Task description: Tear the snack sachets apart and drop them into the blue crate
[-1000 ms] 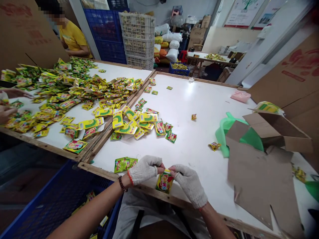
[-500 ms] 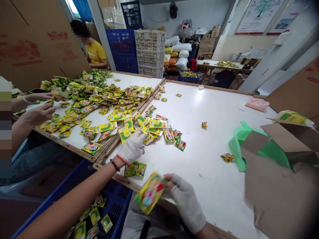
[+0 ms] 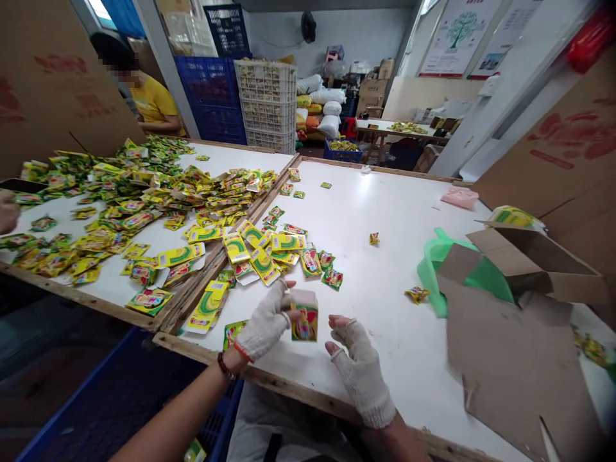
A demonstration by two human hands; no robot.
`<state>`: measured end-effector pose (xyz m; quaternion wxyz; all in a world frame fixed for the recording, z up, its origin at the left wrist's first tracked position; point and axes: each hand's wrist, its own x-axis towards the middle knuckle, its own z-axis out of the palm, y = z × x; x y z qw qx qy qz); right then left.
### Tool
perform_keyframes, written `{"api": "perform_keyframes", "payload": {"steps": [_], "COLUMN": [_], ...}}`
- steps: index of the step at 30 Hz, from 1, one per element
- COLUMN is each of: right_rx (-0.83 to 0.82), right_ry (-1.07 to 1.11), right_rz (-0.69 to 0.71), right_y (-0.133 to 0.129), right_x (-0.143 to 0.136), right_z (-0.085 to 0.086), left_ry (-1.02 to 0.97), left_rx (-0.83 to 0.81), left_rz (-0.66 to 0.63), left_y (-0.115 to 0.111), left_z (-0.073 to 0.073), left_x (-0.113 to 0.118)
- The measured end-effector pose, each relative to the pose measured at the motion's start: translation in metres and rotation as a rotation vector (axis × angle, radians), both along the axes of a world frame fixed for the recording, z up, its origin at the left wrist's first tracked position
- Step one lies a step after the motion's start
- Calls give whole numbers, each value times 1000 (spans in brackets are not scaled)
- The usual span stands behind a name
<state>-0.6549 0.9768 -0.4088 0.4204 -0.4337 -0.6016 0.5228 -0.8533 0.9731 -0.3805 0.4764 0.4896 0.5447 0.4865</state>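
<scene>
Small printed box [image 3: 306, 314]: near side of white desk [image 3: 351, 218], its left edge clamped in left hand [image 3: 264, 324]; right hand [image 3: 360, 366], fingers apart, just to its right. Surroundings: yellow boxes [image 3: 289, 242] piled left; opened carton [image 3: 517, 362], right, blocking part of green basin [image 3: 430, 273]. Containers: near-left blue crate [image 3: 115, 378], yellow-green packet [image 3: 195, 452] inside; far blue bin [image 3: 337, 156], heaped with yellow packets [image 3: 343, 145]
</scene>
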Motion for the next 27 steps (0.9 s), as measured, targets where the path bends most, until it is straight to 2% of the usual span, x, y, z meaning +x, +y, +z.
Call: {"api": "perform_keyframes", "payload": {"steps": [2, 4, 8, 11, 16, 22, 25, 27], "right_rx": [-65, -167, -232, -167, -25, -88, 12, 52], "right_ry": [103, 151, 93, -19, -218, -145, -226, -256], "right_rz": [8, 33, 68, 52, 104, 49, 94, 124], "right_y": [1, -1, -6, -6, 0, 6, 6, 4], "right_x": [3, 6, 16, 23, 24, 16, 15, 14], "right_z": [-5, -11, -21, -23, -11, -7, -3, 2], "left_ry": [-216, -345, -427, -286, 48, -87, 82, 184], "left_rx": [-103, -139, -128, -116, -42, -108, -83, -48], "left_rz": [-65, -66, 11, -25, -134, -86, -94, -149], "left_y": [-12, -20, -27, -31, -31, -24, -22, -20], "left_z": [-11, -22, -38, -38, -24, -25, -23, -16], "left_x": [26, 43, 54, 50, 41, 37, 34, 31]}}
